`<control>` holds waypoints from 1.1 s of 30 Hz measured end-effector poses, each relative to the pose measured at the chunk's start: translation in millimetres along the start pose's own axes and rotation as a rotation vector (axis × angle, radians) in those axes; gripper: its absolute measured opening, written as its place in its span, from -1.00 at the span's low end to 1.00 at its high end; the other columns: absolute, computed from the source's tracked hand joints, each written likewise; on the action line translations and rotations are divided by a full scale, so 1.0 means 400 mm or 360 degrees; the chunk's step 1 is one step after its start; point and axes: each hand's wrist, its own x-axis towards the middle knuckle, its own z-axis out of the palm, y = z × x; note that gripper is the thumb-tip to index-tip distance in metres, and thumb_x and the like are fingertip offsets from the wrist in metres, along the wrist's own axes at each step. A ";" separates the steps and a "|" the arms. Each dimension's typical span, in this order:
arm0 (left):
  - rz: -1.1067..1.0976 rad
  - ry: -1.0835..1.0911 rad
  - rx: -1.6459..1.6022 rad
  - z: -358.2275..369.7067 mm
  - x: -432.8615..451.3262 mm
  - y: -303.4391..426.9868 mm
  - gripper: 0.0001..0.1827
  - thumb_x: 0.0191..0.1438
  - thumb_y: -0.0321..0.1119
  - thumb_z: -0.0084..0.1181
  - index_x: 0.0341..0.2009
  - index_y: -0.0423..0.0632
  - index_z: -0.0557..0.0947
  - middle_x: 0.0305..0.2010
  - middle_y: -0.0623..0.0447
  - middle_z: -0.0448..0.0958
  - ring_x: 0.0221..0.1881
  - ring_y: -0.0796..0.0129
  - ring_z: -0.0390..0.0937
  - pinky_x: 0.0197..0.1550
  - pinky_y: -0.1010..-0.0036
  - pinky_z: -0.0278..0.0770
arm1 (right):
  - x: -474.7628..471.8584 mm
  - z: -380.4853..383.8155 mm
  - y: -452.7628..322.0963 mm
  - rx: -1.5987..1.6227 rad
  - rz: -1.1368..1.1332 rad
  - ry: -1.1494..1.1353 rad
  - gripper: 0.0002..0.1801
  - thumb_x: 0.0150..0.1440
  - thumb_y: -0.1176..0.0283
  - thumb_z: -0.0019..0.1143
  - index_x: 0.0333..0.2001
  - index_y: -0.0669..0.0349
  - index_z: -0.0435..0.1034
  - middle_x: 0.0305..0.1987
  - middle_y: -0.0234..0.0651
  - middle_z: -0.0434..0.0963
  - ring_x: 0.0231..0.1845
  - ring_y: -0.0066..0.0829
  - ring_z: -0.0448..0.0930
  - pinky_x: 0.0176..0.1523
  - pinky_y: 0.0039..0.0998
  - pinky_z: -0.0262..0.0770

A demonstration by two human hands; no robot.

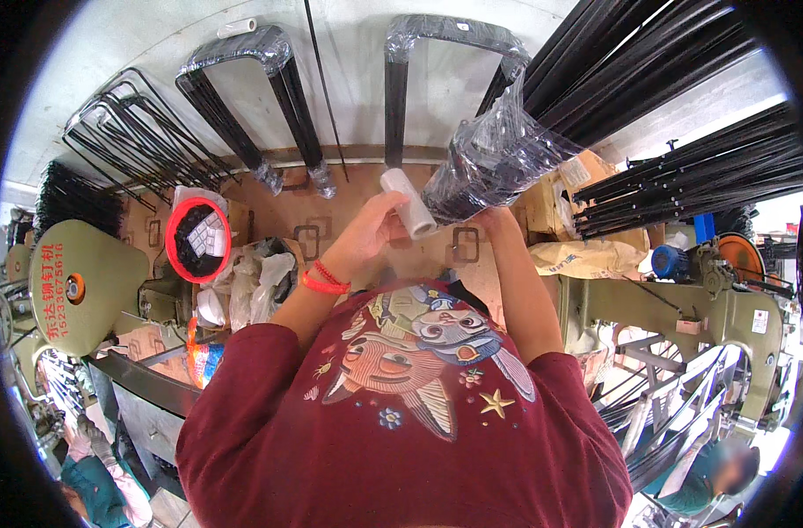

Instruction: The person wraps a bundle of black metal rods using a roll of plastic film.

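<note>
My left hand (375,228) is closed around a roll of clear stretch film (408,203). A sheet of film lies over the lower end of a bundle of black metal tubes (490,162), just right of the roll. My right hand (494,218) is at the underside of this wrapped end, its fingers mostly hidden by it. The bundle belongs to a U-shaped black tube frame (396,105) leaning on the wall, its top bend wrapped in film.
Another wrapped frame bundle (286,99) and bare wire frames (137,125) lean at left. A red-rimmed bucket (170,244) stands near plastic bags (260,284). Long black rods (692,171) jut in at right beside a green machine (665,313). Co-workers (705,472) are at both lower corners.
</note>
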 end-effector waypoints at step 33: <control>0.0891 0.0366 0.2209 -0.041 0.157 0.139 -0.45 -0.34 -0.15 0.38 -0.22 -0.10 0.51 -0.30 -0.05 0.52 -0.27 0.09 0.50 -0.21 0.33 0.42 | -0.153 0.147 -0.086 -0.1117 -0.0614 0.0411 -0.32 -0.26 0.65 -0.15 0.08 0.22 0.18 0.10 -0.38 0.29 0.17 -0.45 0.25 0.19 -0.35 0.10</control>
